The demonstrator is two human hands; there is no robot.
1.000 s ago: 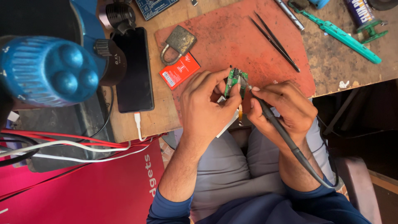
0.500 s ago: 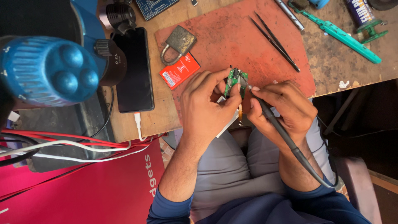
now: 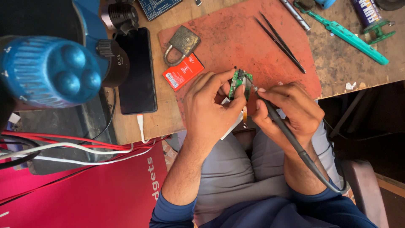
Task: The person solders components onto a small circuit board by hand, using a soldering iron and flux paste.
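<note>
Evidently mid-soldering | left hand (image 3: 211, 107) pinched shut on green board (image 3: 237, 80), held just above red mat (image 3: 236, 38) at bench edge | right hand (image 3: 289, 112) gripped iron (image 3: 274, 116), tip at board | next likely needed a steady tip, board still

Red rectangular card (image 3: 183, 72) with white barcode label, beside padlock. Dark phone screen (image 3: 136, 71), off, left of it. Large pink-red package (image 3: 84, 194) with white lettering, bottom left.
</note>
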